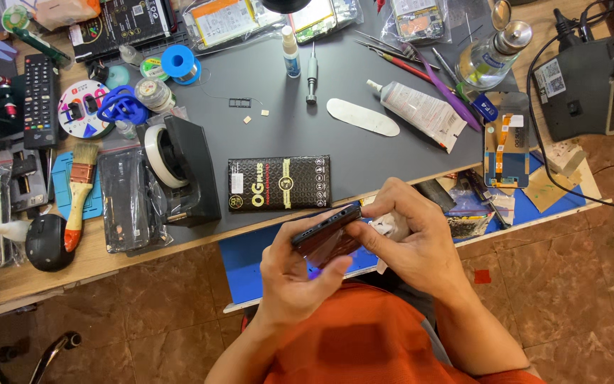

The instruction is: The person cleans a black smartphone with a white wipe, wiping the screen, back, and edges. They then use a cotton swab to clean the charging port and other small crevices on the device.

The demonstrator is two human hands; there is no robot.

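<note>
A dark smartphone (327, 229) is held edge-up over my lap, just below the desk's front edge. My left hand (294, 269) grips it from beneath, thumb along its side. Curled over the phone's right end is my right hand (408, 238), pressing a small white cloth or tissue (393, 226) against it. The phone's screen face is turned away and mostly hidden by my fingers.
The grey mat (364, 156) on the desk carries a black flat box (279, 183), a tape dispenser (182, 167), a glue tube (421, 110), a white pry card (362, 117), a screwdriver (311, 75), tweezers and a phone part (506, 149). A brush (79, 192) and a remote lie left. An open blue drawer (250, 263) sits below.
</note>
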